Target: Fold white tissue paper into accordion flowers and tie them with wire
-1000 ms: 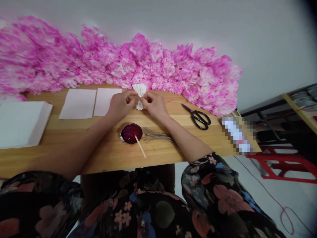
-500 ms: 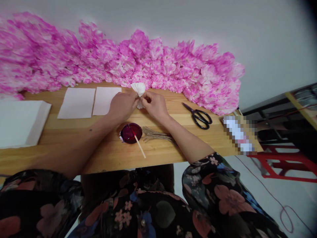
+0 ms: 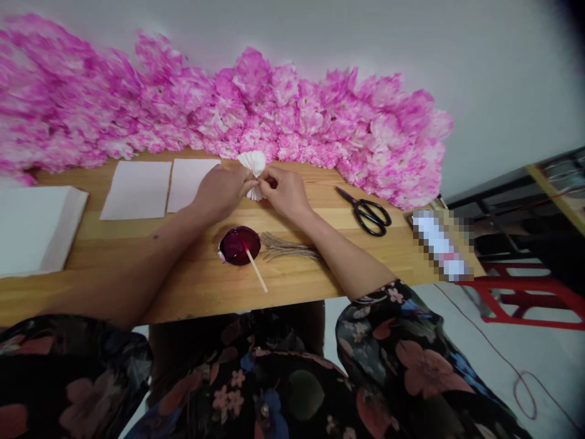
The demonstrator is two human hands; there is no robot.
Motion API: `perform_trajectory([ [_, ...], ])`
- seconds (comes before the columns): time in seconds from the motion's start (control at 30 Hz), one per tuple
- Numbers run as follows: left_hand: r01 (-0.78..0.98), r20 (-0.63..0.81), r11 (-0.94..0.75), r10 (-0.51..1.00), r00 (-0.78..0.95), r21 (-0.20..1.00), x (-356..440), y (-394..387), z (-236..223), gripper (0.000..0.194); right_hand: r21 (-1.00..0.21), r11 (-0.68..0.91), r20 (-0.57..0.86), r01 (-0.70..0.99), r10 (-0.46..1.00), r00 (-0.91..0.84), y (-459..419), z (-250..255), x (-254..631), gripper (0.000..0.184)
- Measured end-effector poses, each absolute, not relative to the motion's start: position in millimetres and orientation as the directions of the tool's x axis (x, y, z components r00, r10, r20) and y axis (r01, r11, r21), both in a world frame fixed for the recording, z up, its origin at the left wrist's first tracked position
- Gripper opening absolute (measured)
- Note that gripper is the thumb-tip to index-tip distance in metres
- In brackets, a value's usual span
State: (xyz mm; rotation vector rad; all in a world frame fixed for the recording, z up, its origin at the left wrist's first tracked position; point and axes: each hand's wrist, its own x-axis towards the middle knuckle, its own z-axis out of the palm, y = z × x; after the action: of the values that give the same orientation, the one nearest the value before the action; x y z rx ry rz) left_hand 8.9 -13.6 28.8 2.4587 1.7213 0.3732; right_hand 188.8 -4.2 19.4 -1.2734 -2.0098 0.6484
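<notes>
Between my hands is a piece of pleated white paper [image 3: 253,161], pinched at its middle so that both ends fan out. My left hand [image 3: 223,192] grips it from the left, thumb and fingers closed at the narrow waist. On the other side my right hand [image 3: 287,192] has its fingertips pressed together at the same waist. Any tie there is too small to make out. Nearer to me sits a dish of dark red liquid [image 3: 235,246] with a pale stick [image 3: 256,271] leaning in it. A bundle of thin brown twigs or ties [image 3: 292,247] lies under my right forearm.
Pink and white paper flowers [image 3: 292,116] line the table's back edge. Two white sheets [image 3: 136,190] and a thick paper stack [image 3: 36,225] lie left. Black-handled scissors [image 3: 368,213] and a blurred-out object [image 3: 439,244] lie right; a red stool [image 3: 525,299] stands beyond.
My left hand has shifted slightly left and its thumb now shows along the paper's waist. The paper's lower fan is a little more visible. My right hand stays almost in place.
</notes>
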Motion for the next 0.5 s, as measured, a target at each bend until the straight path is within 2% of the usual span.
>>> perform_trajectory([
  [0.17, 0.943, 0.062, -0.284, 0.959, 0.278, 0.173, 5.6, -12.3, 32.4, 0.041, -0.713, 0.390, 0.235, 0.583, 0.916, -0.325, -3.4, 19.8, 188.6, 0.014],
  [0.33, 0.882, 0.086, -0.308, 0.951, 0.297, 0.356, 0.4, -4.7, 22.4, 0.034, -0.749, 0.362, 0.170, 0.555, 0.914, -0.368, 3.2, 15.8, 188.6, 0.016],
  [0.43, 0.867, 0.070, -0.278, 0.959, 0.275, 0.414, 1.0, -4.6, 22.1, 0.032, -0.688, 0.414, 0.168, 0.596, 0.890, -0.423, 10.0, 30.9, 197.4, 0.018],
  [0.5, 0.865, 0.062, -0.250, 0.967, 0.249, 0.436, 1.9, -7.2, 25.3, 0.032, -0.612, 0.435, 0.203, 0.660, 0.894, -0.400, 14.2, 51.7, 213.3, 0.020],
])
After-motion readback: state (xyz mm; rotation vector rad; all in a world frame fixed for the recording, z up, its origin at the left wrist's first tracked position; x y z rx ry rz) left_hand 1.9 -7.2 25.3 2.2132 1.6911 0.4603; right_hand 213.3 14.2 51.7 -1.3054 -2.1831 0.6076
